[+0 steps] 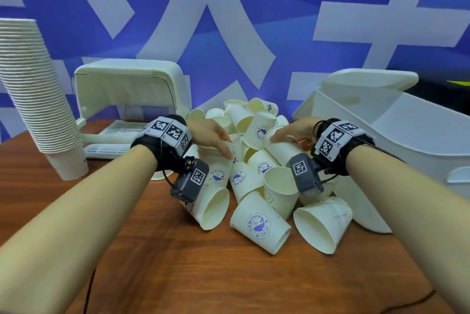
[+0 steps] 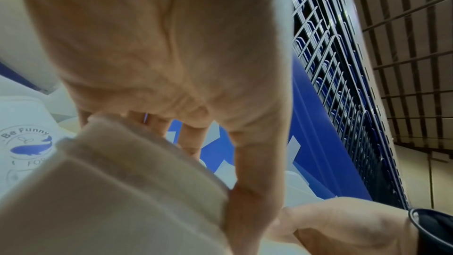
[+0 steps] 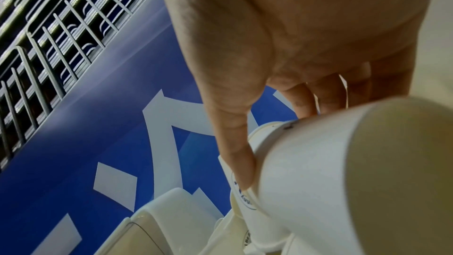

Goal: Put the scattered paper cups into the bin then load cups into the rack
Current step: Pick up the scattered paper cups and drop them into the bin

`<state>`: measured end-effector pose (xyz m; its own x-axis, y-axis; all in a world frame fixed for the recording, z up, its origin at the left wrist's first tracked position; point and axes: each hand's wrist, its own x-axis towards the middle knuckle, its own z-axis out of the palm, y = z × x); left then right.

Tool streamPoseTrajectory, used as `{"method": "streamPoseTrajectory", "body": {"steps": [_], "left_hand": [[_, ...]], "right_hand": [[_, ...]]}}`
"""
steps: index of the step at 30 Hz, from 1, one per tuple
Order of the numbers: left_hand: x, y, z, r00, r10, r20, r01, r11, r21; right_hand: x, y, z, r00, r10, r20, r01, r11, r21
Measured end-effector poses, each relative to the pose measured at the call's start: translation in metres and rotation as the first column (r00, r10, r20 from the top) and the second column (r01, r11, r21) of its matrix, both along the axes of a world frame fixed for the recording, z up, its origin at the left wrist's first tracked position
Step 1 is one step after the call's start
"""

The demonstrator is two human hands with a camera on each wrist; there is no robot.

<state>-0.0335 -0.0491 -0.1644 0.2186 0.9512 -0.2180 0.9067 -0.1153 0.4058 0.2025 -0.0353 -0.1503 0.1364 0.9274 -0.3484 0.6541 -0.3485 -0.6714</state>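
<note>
Reaching into the cup pile [image 1: 256, 161], the left hand [image 1: 209, 134] is grasping one cup [image 1: 216, 167], the right hand [image 1: 295, 129] another cup [image 1: 284, 153].

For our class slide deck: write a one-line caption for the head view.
Left hand and right hand grip cups from the pile between rack and bin.

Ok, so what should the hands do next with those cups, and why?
Probably lift both held cups and carry them right to the white bin. The left hand has thumb and fingers either side of one paper cup, the right hand of another paper cup, and the pile lies scattered on the wooden table.
</note>
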Motion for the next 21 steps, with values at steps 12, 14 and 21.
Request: {"method": "streamPoseTrajectory", "body": {"steps": [12, 14, 21], "left_hand": [[-0.001, -0.004, 0.022, 0.998, 0.054, -0.016, -0.053, 0.997, 0.055], [0.001, -0.005, 0.022, 0.996, 0.073, -0.051, -0.068, 0.994, 0.09], [0.012, -0.015, 0.022, 0.995, 0.064, -0.07, -0.059, 0.996, 0.073]], "right_hand": [[-0.009, -0.005, 0.015, 1.0, 0.018, -0.016, -0.016, 0.994, 0.109], [-0.011, -0.006, 0.016, 1.0, 0.022, -0.022, -0.019, 0.991, 0.132], [-0.01, -0.015, 0.015, 0.992, 0.036, -0.119, -0.012, 0.981, 0.192]]}}
